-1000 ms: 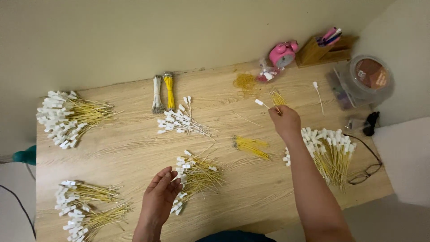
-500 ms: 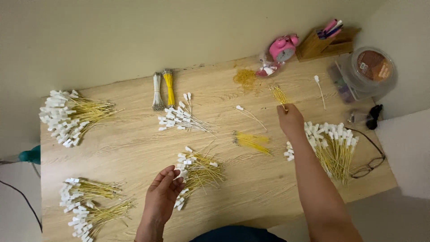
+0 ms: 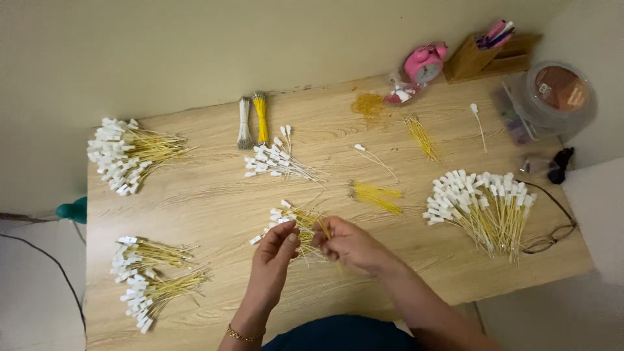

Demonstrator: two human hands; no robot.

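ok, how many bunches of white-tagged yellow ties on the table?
6: far left, two near left, centre back, under the hands, right. Stray single ties are not counted.

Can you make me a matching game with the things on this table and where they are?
Things:
1. pink alarm clock
2. eyeglasses
3. white and yellow wire bundles
4. round plastic jar

Places:
A. far edge, left of the middle
B. far right corner
C. near right edge
D. far edge, beside the wooden holder

Pairs: 1-D, 2-C, 3-A, 4-B
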